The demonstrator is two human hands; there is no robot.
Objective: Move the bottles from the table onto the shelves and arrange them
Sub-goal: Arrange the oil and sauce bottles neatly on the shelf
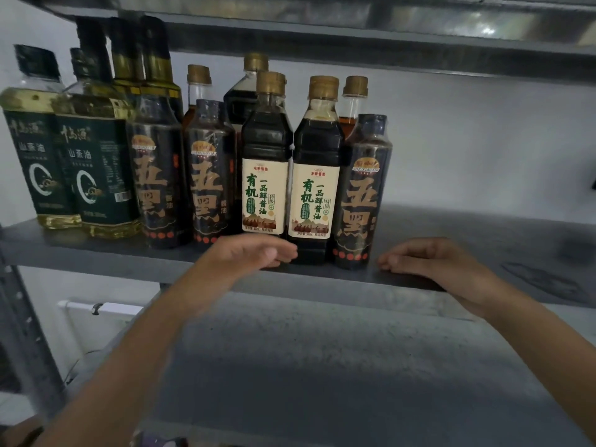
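Note:
Several bottles stand in rows on a grey metal shelf (451, 253). Two green-labelled oil bottles (96, 169) are at the left. Dark soy bottles with gold characters (158, 175) follow. Two cream-labelled soy bottles (265, 175) (317, 179) stand in the middle, and another dark bottle (361, 195) is the rightmost. More bottles stand behind them. My left hand (254, 253) hovers blurred at the base of the left cream-labelled bottle, fingers relaxed and holding nothing. My right hand (429, 259) rests on the shelf edge just right of the rightmost bottle, fingers loosely curled.
The right half of the shelf is bare grey metal. Another shelf board (354, 30) runs overhead. A lower grey shelf surface (322, 366) lies beneath my arms. A slotted upright post (19, 317) stands at the left, with a white wall behind.

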